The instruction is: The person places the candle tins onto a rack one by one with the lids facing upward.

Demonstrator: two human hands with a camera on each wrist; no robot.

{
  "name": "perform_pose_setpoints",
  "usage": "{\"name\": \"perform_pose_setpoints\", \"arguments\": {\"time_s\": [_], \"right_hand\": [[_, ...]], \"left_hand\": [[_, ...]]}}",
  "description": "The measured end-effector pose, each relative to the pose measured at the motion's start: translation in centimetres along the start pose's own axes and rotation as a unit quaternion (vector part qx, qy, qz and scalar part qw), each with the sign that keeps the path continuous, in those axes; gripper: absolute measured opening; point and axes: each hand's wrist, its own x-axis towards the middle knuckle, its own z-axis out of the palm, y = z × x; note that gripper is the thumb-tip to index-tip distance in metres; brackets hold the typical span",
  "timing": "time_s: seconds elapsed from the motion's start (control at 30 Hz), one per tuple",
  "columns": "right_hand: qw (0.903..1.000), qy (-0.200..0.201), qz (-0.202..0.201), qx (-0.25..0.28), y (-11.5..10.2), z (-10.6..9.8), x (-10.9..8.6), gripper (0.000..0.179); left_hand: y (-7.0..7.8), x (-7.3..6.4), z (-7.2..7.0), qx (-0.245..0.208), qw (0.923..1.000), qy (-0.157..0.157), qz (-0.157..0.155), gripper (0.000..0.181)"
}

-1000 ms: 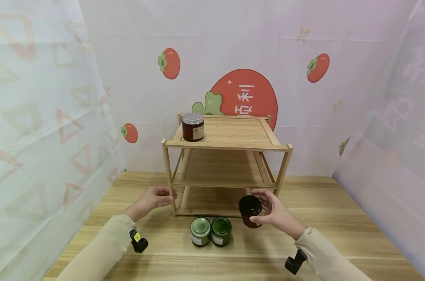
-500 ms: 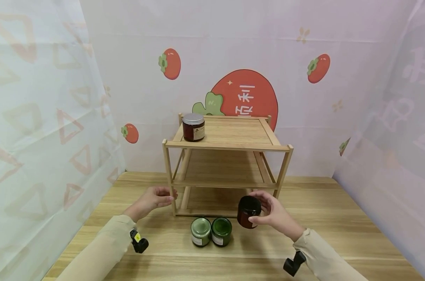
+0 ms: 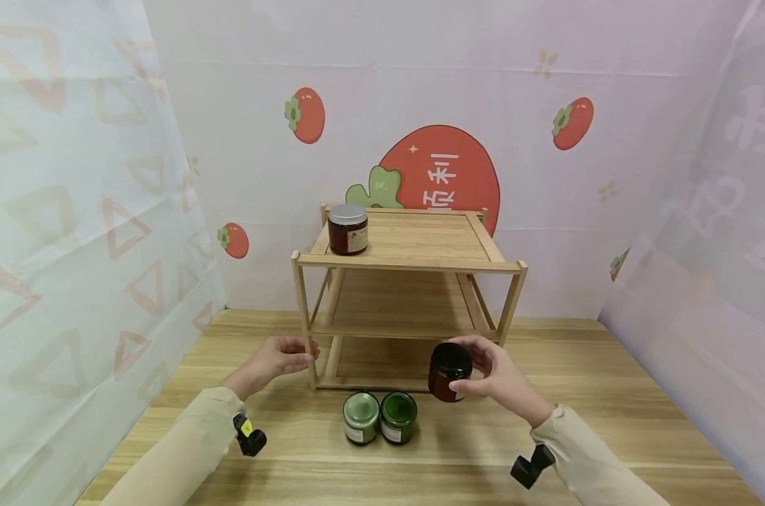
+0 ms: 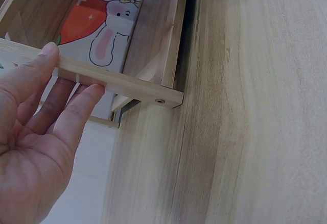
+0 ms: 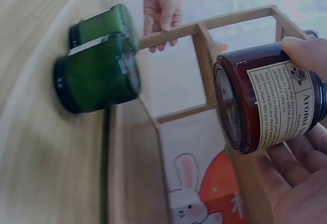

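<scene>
My right hand (image 3: 493, 372) grips an amber glass candle jar (image 3: 444, 386) with a dark lid on top, held just in front of the wooden shelf (image 3: 414, 264). In the right wrist view the jar (image 5: 263, 96) shows a cream label reading "Aroma", thumb on one side and fingers below. My left hand (image 3: 275, 362) pinches the shelf's front left post (image 4: 117, 81) between thumb and fingertips. Two green glass jars (image 3: 361, 416) stand side by side before the shelf; the right wrist view shows their black ends against the table.
Another amber jar (image 3: 348, 232) with a silver lid sits on the top tier, at its left. The shelf has three tiers and stands on a wood-grain table (image 3: 294, 450). Printed cloth walls (image 3: 382, 91) enclose the back and both sides.
My right hand has lifted the amber candle jar slightly, after a small shift to the left. The left hand keeps its hold on the post; the green jars have not moved.
</scene>
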Motion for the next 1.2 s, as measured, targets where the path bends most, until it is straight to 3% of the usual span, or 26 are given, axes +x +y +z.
{"name": "perform_pose_setpoints", "arguments": {"time_s": [0.43,0.77,0.93,1.2], "right_hand": [[0.9996,0.013,-0.008,0.024,-4.8,-1.2,2.0,0.062],[0.9981,0.046,-0.034,0.021,-10.9,-2.9,4.0,0.061],[0.9954,0.066,-0.063,0.028,-13.8,-3.6,5.3,0.058],[0.9941,0.087,-0.059,0.029,-17.2,-3.7,8.5,0.059]], "left_hand": [[0.2,-0.1,0.1,0.002,1.0,-0.005,-0.003,0.035],[0.1,-0.2,-0.1,0.004,0.9999,-0.009,-0.001,0.037],[0.1,-0.1,-0.1,0.003,1.0,-0.008,-0.003,0.035],[0.1,-0.1,0.0,0.001,0.9999,-0.007,-0.008,0.039]]}}
